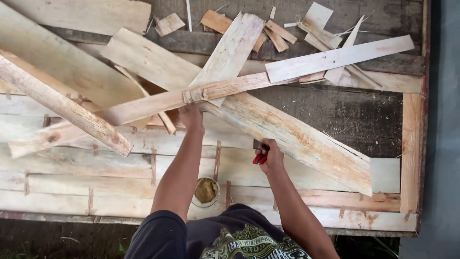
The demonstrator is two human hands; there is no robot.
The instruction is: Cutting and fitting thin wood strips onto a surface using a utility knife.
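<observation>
My left hand presses on a long pale wooden strip that runs slantwise over the pile, just below a small patch joint on it. My right hand is closed on a tool with red handles, held against the lower edge of a wide pale plank that slopes down to the right. Both forearms reach forward from my dark printed shirt at the bottom of the view.
Several thin wooden boards and offcuts lie crisscrossed on a dark panel with a wooden frame edge at right. A small round tin of brownish paste sits between my arms. A thick rough beam lies at left.
</observation>
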